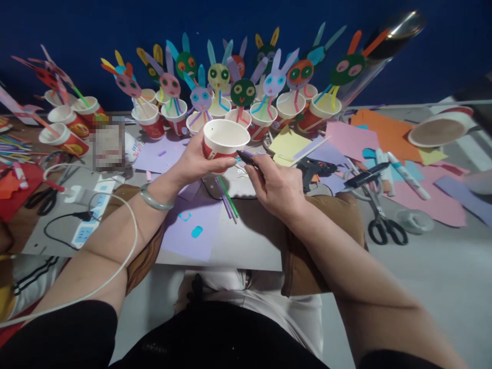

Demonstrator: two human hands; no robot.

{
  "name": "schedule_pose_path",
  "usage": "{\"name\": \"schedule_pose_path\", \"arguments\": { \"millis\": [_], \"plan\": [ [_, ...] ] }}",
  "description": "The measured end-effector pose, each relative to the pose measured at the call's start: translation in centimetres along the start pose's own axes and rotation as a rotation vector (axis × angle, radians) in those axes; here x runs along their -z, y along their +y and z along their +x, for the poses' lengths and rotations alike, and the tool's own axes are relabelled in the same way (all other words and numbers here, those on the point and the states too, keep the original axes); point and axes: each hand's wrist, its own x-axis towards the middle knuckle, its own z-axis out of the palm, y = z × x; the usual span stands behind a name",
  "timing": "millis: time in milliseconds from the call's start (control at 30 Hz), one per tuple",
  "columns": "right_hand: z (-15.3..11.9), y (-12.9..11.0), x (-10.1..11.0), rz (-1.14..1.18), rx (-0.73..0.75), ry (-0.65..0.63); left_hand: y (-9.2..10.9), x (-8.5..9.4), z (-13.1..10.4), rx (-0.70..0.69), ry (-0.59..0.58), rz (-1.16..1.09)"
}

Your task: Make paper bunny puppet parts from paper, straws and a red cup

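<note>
My left hand (196, 159) is wrapped round a red-and-white paper cup (226, 136), its white open mouth tilted up and its lower part partly hidden by my thumb. In my right hand (279, 184) is a slim black pen-like tool (246, 158), its tip close to the cup's right side; whether it touches the cup I cannot tell. Below the cup, green and purple straws (227, 197) lie on the table. Behind it stand several paper cups with rabbit-faced paper figures (243, 93) on straws.
Coloured paper sheets (357, 139), markers (408, 175), scissors (378, 212) and a tape roll (415, 221) lie at the right, near a black glue gun (313, 169). To the left are a power strip (94, 210) and more cups (63, 138). A white cable (134, 225) crosses my left arm.
</note>
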Motion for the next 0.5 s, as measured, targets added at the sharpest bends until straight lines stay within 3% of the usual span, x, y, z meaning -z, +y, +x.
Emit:
{"name": "schedule_pose_path", "arguments": {
  "millis": [133, 233, 367, 500],
  "plan": [
    [0.1, 0.0, 0.3, -0.037, 0.005, -0.016, -0.2, 0.0, 0.1, -0.008, 0.031, 0.060],
    [0.2, -0.1, 0.3, 0.062, -0.054, -0.013, -0.7, 0.3, 0.2, -0.092, 0.049, 0.154],
    [0.7, -0.1, 0.0, 0.614, -0.201, -0.086, -2.1, 1.1, 0.6, -0.265, 0.043, 0.356],
    [1.3, -0.2, 0.3, 1.323, -0.444, -0.327, -2.7, 1.8, 0.9, -0.372, -0.011, 0.461]
  ]
}}
